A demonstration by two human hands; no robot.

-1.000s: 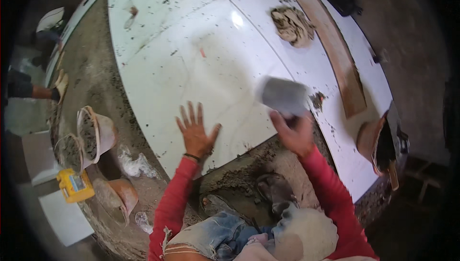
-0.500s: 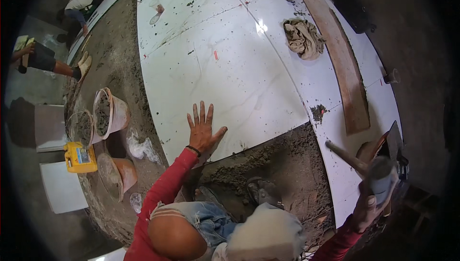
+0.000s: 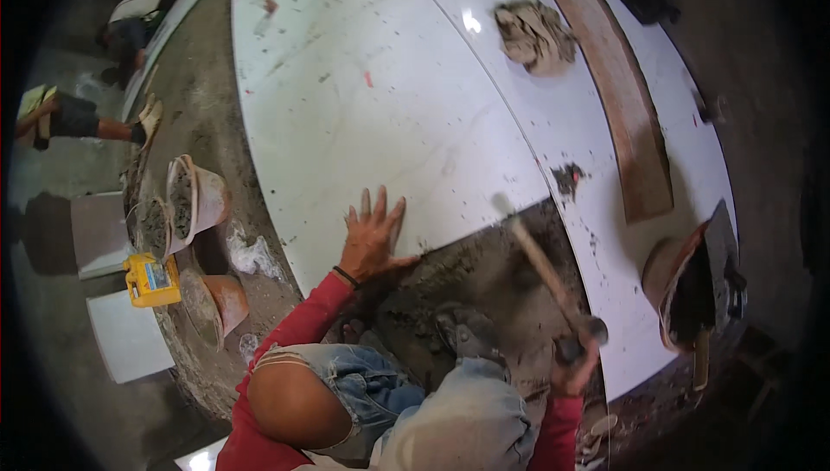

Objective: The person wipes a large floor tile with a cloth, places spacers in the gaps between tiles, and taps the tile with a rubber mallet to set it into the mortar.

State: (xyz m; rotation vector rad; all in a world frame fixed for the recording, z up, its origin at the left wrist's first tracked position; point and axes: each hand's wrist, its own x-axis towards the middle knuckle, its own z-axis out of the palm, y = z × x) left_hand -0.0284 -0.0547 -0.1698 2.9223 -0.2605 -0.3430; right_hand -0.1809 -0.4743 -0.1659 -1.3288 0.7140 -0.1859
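My left hand (image 3: pixel 370 242) lies open, fingers spread, on the near edge of a large white marbled tile (image 3: pixel 372 142). In my right hand (image 3: pixel 577 376) is a mallet (image 3: pixel 543 268), gripped by its dark head. Its wooden handle points away from me, and the blurred tip is at the tile's near right edge; whether it touches cannot be told. Below that edge lies a bed of grey mortar (image 3: pixel 510 272), with my knees and feet over it. A seam runs between this tile and the white tiles to the right (image 3: pixel 605 255).
Left stand mortar-filled buckets (image 3: pixel 207 203), a tipped bucket (image 3: pixel 229 307) and a yellow jug (image 3: pixel 151 281). Right are a crumpled cloth (image 3: pixel 536 36), a wooden board (image 3: pixel 640 168) and a mortar bucket (image 3: pixel 666 272) with a metal trowel (image 3: pixel 720 246). Two people, one bending (image 3: pixel 130 30), are far left.
My right hand has brought the mallet left from beside the right-hand bucket to the tile's near edge. My left hand stays on the tile, its fingers shifted slightly. The view has shifted a little.
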